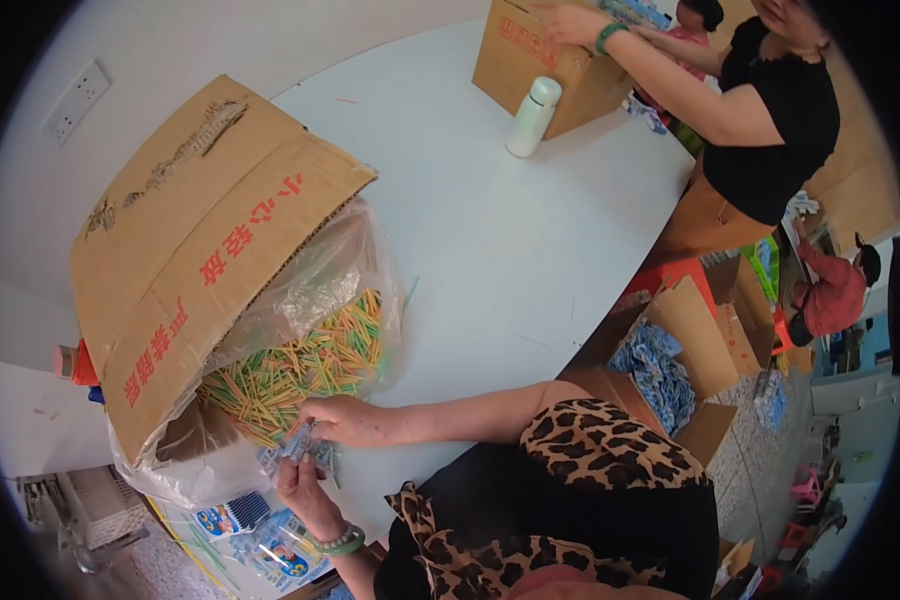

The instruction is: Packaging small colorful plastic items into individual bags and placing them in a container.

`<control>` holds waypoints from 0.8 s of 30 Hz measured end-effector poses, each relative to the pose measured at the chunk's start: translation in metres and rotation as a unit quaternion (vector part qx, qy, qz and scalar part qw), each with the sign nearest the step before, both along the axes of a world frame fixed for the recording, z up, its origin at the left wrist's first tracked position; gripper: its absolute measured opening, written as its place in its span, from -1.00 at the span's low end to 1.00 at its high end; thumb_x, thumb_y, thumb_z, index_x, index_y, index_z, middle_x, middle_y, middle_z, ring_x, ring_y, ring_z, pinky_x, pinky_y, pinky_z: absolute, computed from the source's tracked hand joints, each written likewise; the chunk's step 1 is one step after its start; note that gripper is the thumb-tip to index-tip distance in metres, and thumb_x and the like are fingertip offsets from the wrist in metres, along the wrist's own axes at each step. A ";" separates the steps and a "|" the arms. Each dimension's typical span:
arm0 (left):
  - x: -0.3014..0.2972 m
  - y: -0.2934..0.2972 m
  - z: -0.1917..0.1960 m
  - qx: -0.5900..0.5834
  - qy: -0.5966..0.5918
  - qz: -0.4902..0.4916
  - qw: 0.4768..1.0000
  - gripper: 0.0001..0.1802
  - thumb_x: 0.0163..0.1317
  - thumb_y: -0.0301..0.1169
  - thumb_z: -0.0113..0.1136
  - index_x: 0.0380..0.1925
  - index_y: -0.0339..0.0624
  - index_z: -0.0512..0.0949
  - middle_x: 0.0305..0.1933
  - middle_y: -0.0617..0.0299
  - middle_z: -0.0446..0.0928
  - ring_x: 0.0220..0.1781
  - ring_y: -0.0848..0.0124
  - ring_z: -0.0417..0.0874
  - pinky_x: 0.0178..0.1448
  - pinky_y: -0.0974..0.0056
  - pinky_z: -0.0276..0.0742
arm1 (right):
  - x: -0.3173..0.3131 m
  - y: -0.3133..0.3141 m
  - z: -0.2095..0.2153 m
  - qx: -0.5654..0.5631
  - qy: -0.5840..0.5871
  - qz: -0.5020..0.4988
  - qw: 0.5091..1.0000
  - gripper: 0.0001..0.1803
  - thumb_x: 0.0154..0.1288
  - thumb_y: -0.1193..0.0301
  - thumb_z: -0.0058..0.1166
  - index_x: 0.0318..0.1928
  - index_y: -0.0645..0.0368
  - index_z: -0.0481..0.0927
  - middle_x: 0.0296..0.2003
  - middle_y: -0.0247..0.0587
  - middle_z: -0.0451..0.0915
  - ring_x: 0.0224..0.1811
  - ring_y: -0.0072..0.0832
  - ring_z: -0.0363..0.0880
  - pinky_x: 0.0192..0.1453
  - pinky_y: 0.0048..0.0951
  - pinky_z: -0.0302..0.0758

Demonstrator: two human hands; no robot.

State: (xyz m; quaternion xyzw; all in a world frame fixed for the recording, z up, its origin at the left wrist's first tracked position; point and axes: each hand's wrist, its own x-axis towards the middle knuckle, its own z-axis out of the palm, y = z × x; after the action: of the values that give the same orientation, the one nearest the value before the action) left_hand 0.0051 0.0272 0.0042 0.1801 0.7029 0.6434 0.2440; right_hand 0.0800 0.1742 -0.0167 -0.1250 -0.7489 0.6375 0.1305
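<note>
where hands meet, packet (300, 445) half-hidden

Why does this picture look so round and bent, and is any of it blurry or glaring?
Head view: a fisheye lens bends the white table edge and leaves black corners. Lighting is soft and even, with faint shadows and slight sheen on the plastic bag lining the tilted cardboard box. The left hand and right hand, both holding small packets, look slightly soft; the far right rim is blurred.
</note>
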 end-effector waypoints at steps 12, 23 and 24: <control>-0.010 -0.014 0.001 0.014 -0.029 0.053 0.998 -0.78 0.17 -0.57 0.19 -0.61 -0.17 0.42 -0.64 0.42 0.38 -0.60 0.65 0.27 -0.49 0.50 0.16 | 0.011 -0.005 -0.019 0.253 0.102 0.017 0.962 -0.73 0.18 0.53 0.06 -0.08 0.17 0.41 -0.30 -0.06 0.51 -0.22 -0.09 0.53 -0.16 -0.18 0.47; 0.004 -0.003 0.004 -0.057 0.077 -0.082 0.992 -0.70 0.15 -0.55 0.13 -0.71 -0.20 0.31 -0.69 0.38 0.27 -0.59 0.59 0.22 -0.49 0.43 0.09 | 0.046 0.029 0.022 0.170 0.136 -0.160 0.963 -0.73 0.25 0.53 0.03 -0.02 0.20 0.44 -0.20 -0.08 0.53 -0.15 -0.13 0.55 -0.11 -0.23 0.48; 0.004 -0.002 0.001 -0.049 0.067 -0.097 0.992 -0.71 0.16 -0.53 0.14 -0.70 -0.18 0.32 -0.68 0.39 0.28 -0.59 0.60 0.22 -0.48 0.43 0.09 | 0.060 0.035 0.030 0.209 0.135 -0.170 0.954 -0.76 0.26 0.53 0.01 -0.04 0.20 0.45 -0.20 -0.08 0.53 -0.14 -0.13 0.55 -0.10 -0.25 0.48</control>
State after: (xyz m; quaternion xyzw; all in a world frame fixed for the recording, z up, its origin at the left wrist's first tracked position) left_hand 0.0088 0.0254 0.0049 0.2782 0.7274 0.5681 0.2660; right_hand 0.1399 0.2094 0.0130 -0.1337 -0.8083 0.4461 0.3601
